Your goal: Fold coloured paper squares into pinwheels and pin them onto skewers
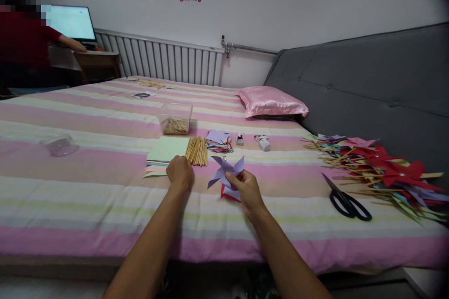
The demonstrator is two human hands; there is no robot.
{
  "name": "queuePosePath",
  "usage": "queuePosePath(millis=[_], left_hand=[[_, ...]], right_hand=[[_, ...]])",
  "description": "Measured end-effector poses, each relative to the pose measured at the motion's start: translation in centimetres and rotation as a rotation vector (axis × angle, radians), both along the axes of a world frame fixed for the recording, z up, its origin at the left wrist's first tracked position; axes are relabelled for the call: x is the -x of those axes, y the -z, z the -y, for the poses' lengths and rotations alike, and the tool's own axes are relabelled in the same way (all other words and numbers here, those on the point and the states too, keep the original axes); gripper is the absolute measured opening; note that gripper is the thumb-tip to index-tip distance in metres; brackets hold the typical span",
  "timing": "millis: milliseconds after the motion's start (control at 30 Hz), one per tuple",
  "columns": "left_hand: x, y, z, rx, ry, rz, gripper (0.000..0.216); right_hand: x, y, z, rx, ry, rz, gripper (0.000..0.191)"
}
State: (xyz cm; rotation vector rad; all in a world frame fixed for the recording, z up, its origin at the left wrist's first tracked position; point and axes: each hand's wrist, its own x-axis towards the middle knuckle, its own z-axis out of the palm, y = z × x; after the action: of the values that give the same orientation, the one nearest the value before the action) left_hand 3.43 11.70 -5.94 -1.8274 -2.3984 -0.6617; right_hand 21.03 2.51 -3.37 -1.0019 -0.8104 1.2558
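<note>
The right hand [249, 189] pinches a purple paper pinwheel [224, 170] between thumb and fingers, just above the striped bed [115, 187]; take that pinwheel as the clock's centre. At nine o'clock, the left hand [180, 171] is curled, knuckles up, by the near edge of a pale green paper stack [167, 148]; its fingertips are hidden, so I cannot tell whether it grips anything. Red and purple paper pieces [231, 193] lie at six. Bundled wooden sticks [197, 151] lie at eleven, cut paper squares [218, 138] at twelve, a small bottle [239, 139] at one. A clear tub [175, 119] of sticks sits farther off at ten. Towards three are black-handled scissors [348, 203], then a heap of colourful pinwheels on sticks [396, 168]. A pink pillow [273, 101] lies between one and two.
</note>
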Motion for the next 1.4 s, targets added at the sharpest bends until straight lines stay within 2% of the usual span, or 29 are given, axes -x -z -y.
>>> queuePosePath(millis=[300, 433, 533, 567, 633, 733, 833, 900, 1000, 1200, 1400], left_hand=[[0.3, -0.3, 0.3, -0.051, -0.079, 0.08, 0.026], [0.8, -2.4, 1.0, -0.112, -0.086, 0.11, 0.027], [1.4, -4.3, 2.7, -0.166, -0.051, 0.145, 0.024], [1.6, -4.9, 3.5, -0.184, -0.013, 0.178, 0.021], [2.0, -5.6, 5.2, -0.212, 0.153, 0.434, 0.016], [2.4, -5.9, 7.3, -0.088, 0.39, 0.685, 0.014], [2.6, -6.0, 8.3, 0.073, 0.608, 0.799, 0.012], [2.6, -6.0, 8.6, 0.152, 0.697, 0.827, 0.009], [2.5, -6.1, 8.9, 0.211, 0.742, 0.813, 0.007], [2.6, -6.2, 8.9, 0.231, 0.737, 0.824, 0.004], [2.3, -5.8, 8.6, 0.217, 0.729, 0.844, 0.003]], right_hand=[[-0.1, 0.3, -0.2, -0.001, -0.001, -0.009, 0.035], [-0.3, 0.5, -0.5, 0.003, 0.003, -0.043, 0.034], [-0.7, 0.0, -0.6, -0.026, 0.033, -0.122, 0.034], [-1.0, -0.2, -0.7, -0.046, 0.05, -0.163, 0.033], [-1.6, -0.7, -0.8, -0.084, 0.088, -0.261, 0.033], [-2.8, -1.2, -1.1, -0.112, 0.167, -0.374, 0.032], [-3.8, -1.1, -1.3, -0.103, 0.246, -0.405, 0.03], [-4.1, -1.0, -1.4, -0.093, 0.258, -0.412, 0.029], [-4.1, -1.1, -1.4, -0.069, 0.251, -0.449, 0.028], [-4.0, -1.3, -1.3, -0.05, 0.253, -0.589, 0.028], [-3.6, -1.2, -1.1, -0.033, 0.182, -0.5, 0.028]])
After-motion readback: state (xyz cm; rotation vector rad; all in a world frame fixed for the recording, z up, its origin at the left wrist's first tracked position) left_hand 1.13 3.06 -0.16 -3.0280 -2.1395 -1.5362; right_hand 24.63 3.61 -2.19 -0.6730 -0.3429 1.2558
